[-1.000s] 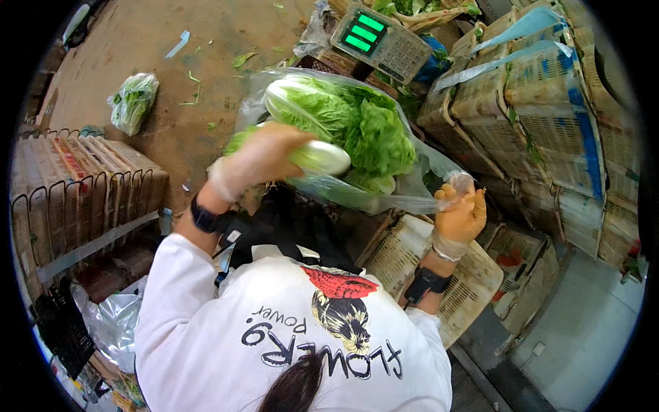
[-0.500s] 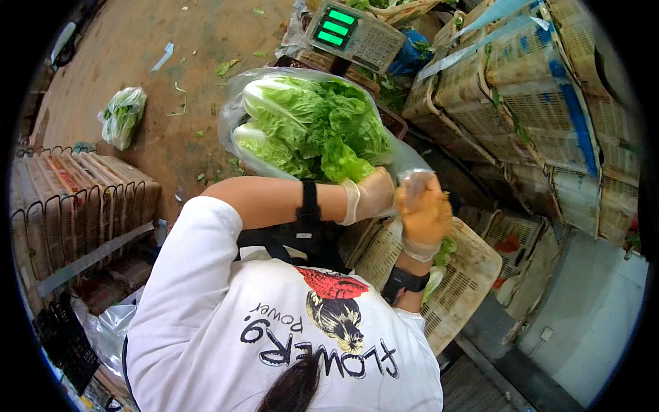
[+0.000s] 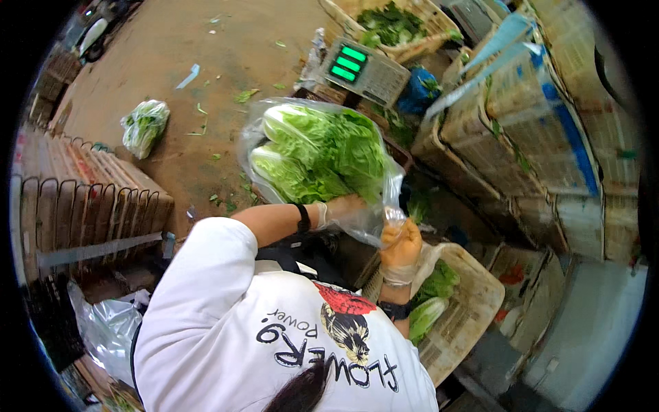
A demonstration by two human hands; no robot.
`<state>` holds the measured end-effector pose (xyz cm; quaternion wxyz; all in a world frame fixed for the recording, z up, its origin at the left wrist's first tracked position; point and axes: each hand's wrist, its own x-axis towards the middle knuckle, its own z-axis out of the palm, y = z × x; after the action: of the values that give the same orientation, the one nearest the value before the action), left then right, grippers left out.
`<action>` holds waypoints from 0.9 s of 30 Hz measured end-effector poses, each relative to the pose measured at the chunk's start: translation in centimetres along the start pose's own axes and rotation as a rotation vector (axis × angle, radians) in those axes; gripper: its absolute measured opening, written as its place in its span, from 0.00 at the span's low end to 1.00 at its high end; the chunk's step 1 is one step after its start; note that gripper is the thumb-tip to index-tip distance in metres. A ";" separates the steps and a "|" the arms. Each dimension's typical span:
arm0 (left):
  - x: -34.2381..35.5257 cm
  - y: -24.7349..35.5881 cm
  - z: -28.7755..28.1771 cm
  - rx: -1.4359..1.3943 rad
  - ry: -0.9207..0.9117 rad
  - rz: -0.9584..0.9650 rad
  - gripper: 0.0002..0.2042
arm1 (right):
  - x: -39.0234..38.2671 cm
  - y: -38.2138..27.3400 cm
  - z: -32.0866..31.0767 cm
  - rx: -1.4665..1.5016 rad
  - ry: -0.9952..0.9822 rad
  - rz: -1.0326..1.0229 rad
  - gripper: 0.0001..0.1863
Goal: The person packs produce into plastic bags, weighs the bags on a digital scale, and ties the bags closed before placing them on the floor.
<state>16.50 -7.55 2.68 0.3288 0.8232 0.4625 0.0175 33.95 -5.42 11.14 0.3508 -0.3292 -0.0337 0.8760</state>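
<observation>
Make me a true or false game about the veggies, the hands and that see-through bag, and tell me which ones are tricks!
1. The right hand grips the clear bag. True.
2. The clear bag is full of tomatoes. False: it holds leafy green cabbages.
3. The scale has a green glowing display. True.
4. The left hand is touching the scale. False: it is at the clear bag, beside the cabbages.
5. A cabbage lies in the crate near the right forearm. True.
6. The wrapped greens hang on a wall. False: they lie on the brown floor.
</observation>
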 end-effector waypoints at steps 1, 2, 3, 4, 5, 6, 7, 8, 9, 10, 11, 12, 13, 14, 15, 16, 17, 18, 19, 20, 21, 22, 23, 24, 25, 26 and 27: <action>0.1 -1.5 1.7 0.065 0.150 0.005 0.16 | 0.4 0.2 -0.8 -0.019 -0.045 0.075 0.04; 0.4 -4.2 5.5 0.128 0.305 -0.011 0.16 | 0.9 0.1 -1.4 0.009 -0.151 0.160 0.08; 0.1 -5.8 7.9 0.196 0.452 -0.022 0.17 | 0.8 0.3 -0.1 -0.071 -0.103 0.119 0.11; -1.6 -1.3 2.5 0.100 0.488 0.018 0.18 | -0.6 -0.8 1.2 -0.130 -0.028 -0.002 0.13; -4.0 0.9 -1.7 0.034 0.562 0.041 0.18 | -1.6 -1.1 2.5 -0.190 0.030 -0.091 0.16; -6.2 2.0 -5.1 -0.029 0.631 0.070 0.18 | -2.1 -1.5 2.8 -0.184 -0.011 -0.119 0.18; -8.0 1.7 -6.8 -0.102 0.702 0.095 0.19 | -2.4 -1.9 3.1 -0.183 -0.047 -0.142 0.21; -9.7 -0.1 -7.6 -0.206 0.766 -0.067 0.19 | -2.5 -2.1 3.4 -0.182 -0.078 -0.175 0.24; -11.7 -2.5 -8.3 -0.311 0.821 -0.214 0.19 | -2.3 -2.2 3.4 -0.130 -0.047 -0.148 0.24; -13.7 -5.4 -8.2 -0.317 1.039 -0.348 0.17 | -2.1 -2.2 3.3 -0.077 -0.017 -0.114 0.25; -15.8 -8.3 -8.1 -0.337 1.261 -0.480 0.15 | -1.8 -2.1 3.0 -0.025 0.014 -0.071 0.25; -18.1 -11.4 -7.4 -0.175 1.315 -0.684 0.15 | -1.3 -1.8 2.4 0.010 -0.028 -0.045 0.25; -20.0 -14.6 -6.7 -0.034 1.346 -0.891 0.16 | -1.0 -1.6 1.6 0.091 -0.120 0.000 0.26; -21.2 -18.1 -4.8 0.363 1.334 -1.035 0.18 | -0.8 -1.4 1.0 0.169 -0.213 0.055 0.27; -21.1 -19.5 -4.5 0.250 1.197 -1.126 0.17 | -0.7 -1.4 0.8 0.249 -0.304 0.091 0.27; -21.1 -20.4 -4.3 0.142 1.052 -1.214 0.17 | -1.0 -1.2 1.6 0.161 -0.259 0.057 0.26; -21.3 -21.2 -3.6 0.036 0.896 -1.298 0.17 | -1.0 -0.9 2.1 0.087 -0.212 0.005 0.26; -21.0 -22.4 -1.9 0.054 1.061 -1.108 0.12 | -0.9 -0.6 2.4 0.014 -0.165 -0.044 0.25; -20.3 -22.2 -2.1 -0.007 1.061 -1.034 0.11 | -1.0 -0.4 2.7 -0.060 -0.109 -0.105 0.24; -19.6 -21.3 -2.8 -0.067 1.057 -0.967 0.10 | -1.1 -0.3 3.3 -0.081 -0.094 -0.125 0.24; -19.0 -20.7 -3.2 -0.126 1.053 -0.900 0.09 | -1.2 -0.3 4.0 -0.103 -0.080 -0.144 0.24; -18.6 -20.7 -2.7 -0.268 1.114 -0.935 0.09 | -1.2 -0.2 4.4 -0.123 -0.067 -0.157 0.24; -18.8 -21.4 -2.2 -0.291 1.034 -1.002 0.10 | -1.2 0.0 4.5 -0.131 -0.061 -0.176 0.24; -19.2 -22.3 -1.7 -0.313 0.952 -1.069 0.12 | -1.1 0.3 4.5 -0.139 -0.056 -0.194 0.24; -19.4 -22.5 -2.2 -0.330 0.872 -1.127 0.13 | -0.9 0.4 4.5 -0.146 -0.053 -0.218 0.24; -19.6 -22.2 -2.1 -0.182 0.844 -1.154 0.15 | -0.9 0.5 4.5 -0.123 -0.051 -0.203 0.24; -19.9 -21.4 -1.8 -0.033 0.814 -1.176 0.17 | -0.9 0.7 4.5 -0.121 -0.063 -0.206 0.24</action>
<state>-11.56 -14.35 -2.33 0.0977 0.3606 0.9154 0.1500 31.36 -5.74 15.00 0.4173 -0.3167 -0.1312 0.8416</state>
